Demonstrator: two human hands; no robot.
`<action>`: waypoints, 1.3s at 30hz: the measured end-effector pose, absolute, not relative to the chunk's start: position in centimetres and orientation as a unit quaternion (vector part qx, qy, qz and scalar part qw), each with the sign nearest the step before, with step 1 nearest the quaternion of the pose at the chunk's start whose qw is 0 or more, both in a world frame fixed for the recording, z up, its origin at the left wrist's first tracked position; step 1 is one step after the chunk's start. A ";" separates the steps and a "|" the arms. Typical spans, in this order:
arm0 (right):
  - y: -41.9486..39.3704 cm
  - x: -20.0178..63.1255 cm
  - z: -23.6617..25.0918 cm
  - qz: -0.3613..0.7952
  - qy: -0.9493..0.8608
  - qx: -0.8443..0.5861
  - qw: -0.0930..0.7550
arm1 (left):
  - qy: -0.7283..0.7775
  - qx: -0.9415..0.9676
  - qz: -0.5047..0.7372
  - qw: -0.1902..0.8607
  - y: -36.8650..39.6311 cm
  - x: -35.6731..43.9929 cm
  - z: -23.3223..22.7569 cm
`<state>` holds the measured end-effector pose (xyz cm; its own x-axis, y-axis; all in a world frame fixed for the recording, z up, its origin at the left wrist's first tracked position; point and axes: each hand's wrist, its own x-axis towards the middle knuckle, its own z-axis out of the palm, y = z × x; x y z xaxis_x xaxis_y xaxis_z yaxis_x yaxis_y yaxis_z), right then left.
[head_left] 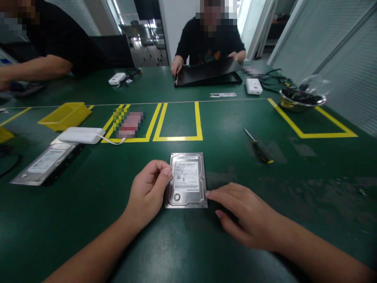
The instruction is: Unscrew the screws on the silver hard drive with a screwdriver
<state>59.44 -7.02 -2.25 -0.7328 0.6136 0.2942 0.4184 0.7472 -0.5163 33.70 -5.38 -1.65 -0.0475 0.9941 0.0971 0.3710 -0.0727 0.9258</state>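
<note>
Green tabletop (88,212): hard drive (187,179) between left hand (149,190), right hand (246,212).

On the table (97,212), the screwdriver (259,147) lies behind and right of the hard drive (187,177).

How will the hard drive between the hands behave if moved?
The hard drive looks metallic, so probably stiff and heavy for its size. Its shiny smoothness suggests it may be slippery. With its wide, flat shape, it would likely slide rather than tip.
</note>
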 end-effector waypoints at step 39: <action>-6.9 59.6 -2.1 0.216 -0.913 -0.264 0.223 | 0.410 0.792 0.404 0.204 -6.8 34.3 -1.3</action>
